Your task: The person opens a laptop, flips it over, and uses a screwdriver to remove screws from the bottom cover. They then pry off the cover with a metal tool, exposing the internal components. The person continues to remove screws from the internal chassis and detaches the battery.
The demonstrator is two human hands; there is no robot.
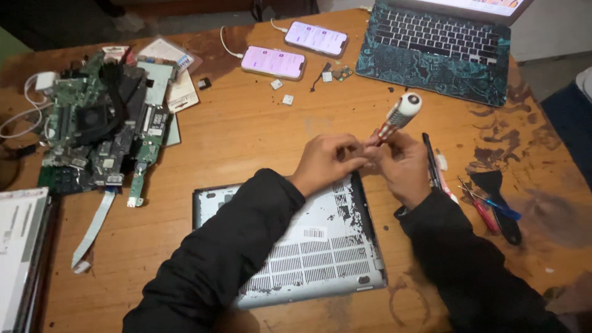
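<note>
A silver laptop (320, 246) lies upside down on the wooden table (246, 135), its worn bottom cover with vent slots facing up. My right hand (404, 166) grips a screwdriver (398, 116) with a red-and-white handle that points up and away. The tip is hidden between my hands over the laptop's far right corner. My left hand (327, 161) pinches at that same spot with its fingers closed around the tip area. Both arms wear black sleeves.
A pile of green circuit boards (98, 129) and a ribbon cable (92, 228) lie at the left. Two lit phones (274, 61) and an open laptop (438, 49) sit at the back. Small tools (487, 206) lie right of my hands. Another device (21, 253) lies at the left edge.
</note>
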